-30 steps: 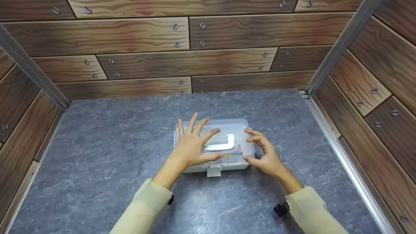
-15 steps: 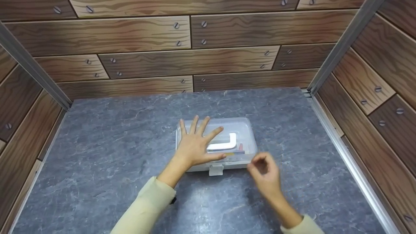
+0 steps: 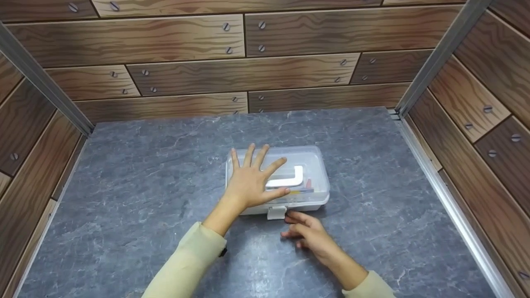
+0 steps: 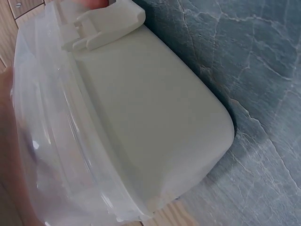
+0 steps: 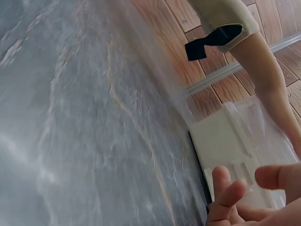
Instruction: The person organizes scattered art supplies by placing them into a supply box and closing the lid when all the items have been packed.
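A plastic storage box (image 3: 306, 155) with a clear lid and off-white base sits closed on the tabletop. On top is a white handle (image 3: 296, 178); a front latch (image 3: 276, 212) hangs at the near side. My left hand (image 3: 248, 184) rests on the lid with fingers spread, hiding part of the handle. Just right of the latch is my right hand (image 3: 312, 236), fingers loosely bent and thumb apart from them. The left wrist view shows a fingertip (image 4: 96, 4) right at the latch. Through the lid, small yellow and reddish items show, partly hidden.
The grey marbled tabletop (image 3: 145, 186) surrounds the box. Wood-patterned walls (image 3: 186, 78) stand at the back and both sides. A metal rail (image 3: 439, 186) runs along the right edge. A black strap (image 5: 216, 42) shows at the left sleeve in the right wrist view.
My right hand has moved from the box's right side, down around its front corner, and left to the latch. The left hand stays spread on the lid.
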`<state>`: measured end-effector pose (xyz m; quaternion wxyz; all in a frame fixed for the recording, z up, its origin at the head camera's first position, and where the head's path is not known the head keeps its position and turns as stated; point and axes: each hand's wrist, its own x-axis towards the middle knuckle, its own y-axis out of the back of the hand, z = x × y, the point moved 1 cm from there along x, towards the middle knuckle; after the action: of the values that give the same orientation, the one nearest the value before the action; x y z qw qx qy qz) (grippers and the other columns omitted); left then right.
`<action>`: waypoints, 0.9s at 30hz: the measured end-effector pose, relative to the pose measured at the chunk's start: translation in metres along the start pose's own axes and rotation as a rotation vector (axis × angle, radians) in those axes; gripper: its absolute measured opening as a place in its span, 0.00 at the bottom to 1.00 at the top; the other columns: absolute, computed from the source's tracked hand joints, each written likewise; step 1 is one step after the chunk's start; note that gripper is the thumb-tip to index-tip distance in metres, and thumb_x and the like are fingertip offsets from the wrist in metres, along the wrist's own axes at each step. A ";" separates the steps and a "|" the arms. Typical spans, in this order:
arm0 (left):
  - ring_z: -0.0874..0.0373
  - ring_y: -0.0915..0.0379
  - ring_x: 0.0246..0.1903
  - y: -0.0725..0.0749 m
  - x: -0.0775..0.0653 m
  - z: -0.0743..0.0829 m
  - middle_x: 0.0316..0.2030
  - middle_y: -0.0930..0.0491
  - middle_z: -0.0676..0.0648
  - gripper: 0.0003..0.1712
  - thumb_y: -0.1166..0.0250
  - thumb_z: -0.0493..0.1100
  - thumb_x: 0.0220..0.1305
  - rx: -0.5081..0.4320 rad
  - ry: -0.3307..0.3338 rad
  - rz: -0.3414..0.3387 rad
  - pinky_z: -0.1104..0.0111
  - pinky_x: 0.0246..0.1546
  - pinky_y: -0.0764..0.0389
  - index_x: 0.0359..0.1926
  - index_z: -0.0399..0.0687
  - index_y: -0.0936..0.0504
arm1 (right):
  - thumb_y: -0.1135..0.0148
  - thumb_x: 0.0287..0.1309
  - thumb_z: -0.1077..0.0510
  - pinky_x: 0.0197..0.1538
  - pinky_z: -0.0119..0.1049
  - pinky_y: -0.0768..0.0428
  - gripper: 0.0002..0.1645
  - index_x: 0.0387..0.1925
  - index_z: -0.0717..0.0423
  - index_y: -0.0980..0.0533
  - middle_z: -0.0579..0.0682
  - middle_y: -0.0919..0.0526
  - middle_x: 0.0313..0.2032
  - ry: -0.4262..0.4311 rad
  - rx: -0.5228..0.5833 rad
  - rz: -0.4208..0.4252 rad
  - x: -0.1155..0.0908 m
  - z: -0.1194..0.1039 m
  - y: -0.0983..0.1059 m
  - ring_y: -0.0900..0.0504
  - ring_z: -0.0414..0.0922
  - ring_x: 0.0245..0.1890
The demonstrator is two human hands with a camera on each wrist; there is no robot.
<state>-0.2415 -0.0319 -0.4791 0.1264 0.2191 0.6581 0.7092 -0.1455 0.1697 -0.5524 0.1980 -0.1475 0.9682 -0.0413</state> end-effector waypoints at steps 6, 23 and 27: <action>0.35 0.61 0.77 -0.001 -0.001 0.000 0.79 0.54 0.45 0.51 0.67 0.89 0.54 -0.010 -0.005 -0.003 0.24 0.65 0.64 0.77 0.81 0.50 | 0.47 0.67 0.61 0.28 0.25 0.25 0.37 0.72 0.73 0.44 0.60 0.24 0.56 -0.056 0.047 -0.013 0.003 0.002 -0.002 0.15 0.41 0.38; 0.34 0.58 0.76 0.002 0.000 -0.001 0.79 0.52 0.43 0.50 0.66 0.88 0.55 0.007 -0.012 0.016 0.23 0.65 0.61 0.77 0.81 0.49 | 0.37 0.67 0.58 0.54 0.47 0.16 0.22 0.57 0.60 0.32 0.59 0.21 0.53 0.013 0.257 -0.121 0.002 0.005 -0.010 0.17 0.50 0.51; 0.34 0.59 0.76 0.002 0.001 0.000 0.79 0.53 0.42 0.53 0.65 0.89 0.53 -0.003 -0.026 0.000 0.23 0.64 0.63 0.77 0.80 0.50 | 0.41 0.70 0.52 0.55 0.50 0.16 0.23 0.57 0.61 0.33 0.57 0.20 0.52 0.010 0.273 -0.071 0.005 0.004 -0.013 0.17 0.51 0.52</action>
<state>-0.2421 -0.0319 -0.4767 0.1355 0.2283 0.6554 0.7071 -0.1445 0.1556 -0.5555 0.2100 -0.1531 0.9487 -0.1803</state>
